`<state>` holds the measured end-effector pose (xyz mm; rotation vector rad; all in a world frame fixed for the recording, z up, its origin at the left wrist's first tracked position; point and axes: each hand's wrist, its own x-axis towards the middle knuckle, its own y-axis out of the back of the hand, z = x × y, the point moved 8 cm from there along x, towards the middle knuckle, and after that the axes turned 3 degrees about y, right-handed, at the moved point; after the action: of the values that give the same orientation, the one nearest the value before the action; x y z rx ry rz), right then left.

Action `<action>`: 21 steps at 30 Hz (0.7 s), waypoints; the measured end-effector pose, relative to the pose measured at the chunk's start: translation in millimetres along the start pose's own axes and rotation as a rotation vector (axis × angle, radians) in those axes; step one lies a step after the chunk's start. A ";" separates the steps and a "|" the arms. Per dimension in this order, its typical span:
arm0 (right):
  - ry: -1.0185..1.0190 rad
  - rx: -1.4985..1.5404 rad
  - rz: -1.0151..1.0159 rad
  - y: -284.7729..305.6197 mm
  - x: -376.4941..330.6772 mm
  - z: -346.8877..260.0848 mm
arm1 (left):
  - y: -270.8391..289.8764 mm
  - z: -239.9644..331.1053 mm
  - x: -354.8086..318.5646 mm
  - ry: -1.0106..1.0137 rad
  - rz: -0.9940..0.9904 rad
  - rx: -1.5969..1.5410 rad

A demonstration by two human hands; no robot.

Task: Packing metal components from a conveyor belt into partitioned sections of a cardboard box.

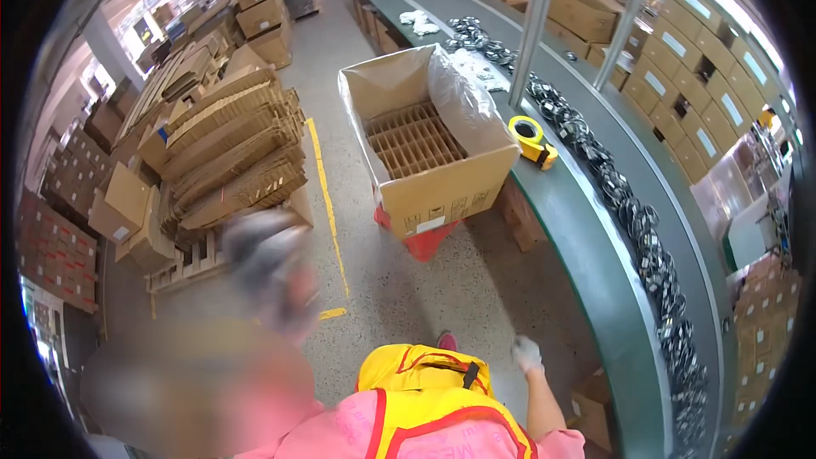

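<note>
Your left hand is out of sight, lost behind a blurred patch (195, 357) that covers the lower left. Your right hand (526, 354) shows only as a gloved fist, so you can't tell whether it holds anything. The black coiled cables (646, 238) on the conveyor belt (586, 246) are too small to make out singly.

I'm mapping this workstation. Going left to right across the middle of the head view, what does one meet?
Stacked flat cardboard dividers → yellow floor line → open carton with divider grid → yellow tape dispenser → row of black cable coils on the belt → shelved boxes.
</note>
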<state>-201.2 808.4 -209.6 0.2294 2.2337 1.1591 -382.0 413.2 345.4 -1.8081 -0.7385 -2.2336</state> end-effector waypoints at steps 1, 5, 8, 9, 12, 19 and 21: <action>0.083 -0.024 0.046 32.7 26.2 -31.8 | -52.8 -41.6 -37.7 0.136 -0.375 0.296; 0.563 0.196 0.474 180.8 110.0 -204.2 | -128.7 -126.1 -149.0 0.358 -0.468 0.286; 0.520 0.253 0.562 256.2 174.6 -292.4 | -157.9 -188.9 -210.1 0.640 -0.536 0.271; 0.587 0.295 0.648 276.3 196.5 -318.5 | -162.8 -217.9 -233.8 0.903 -0.507 0.155; 0.675 0.211 0.739 304.2 276.7 -372.5 | -188.9 -277.4 -271.7 1.156 -0.450 -0.034; 0.323 -0.161 0.583 295.3 410.5 -458.0 | -243.9 -348.0 -295.2 1.858 -0.351 -0.482; 0.396 -0.257 0.524 289.6 428.8 -463.3 | -256.9 -358.9 -253.7 1.590 -0.611 -0.254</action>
<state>-850.6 841.8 34.1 0.5412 2.3962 1.8953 -741.4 420.0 -15.2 0.6013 -0.5804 -3.1096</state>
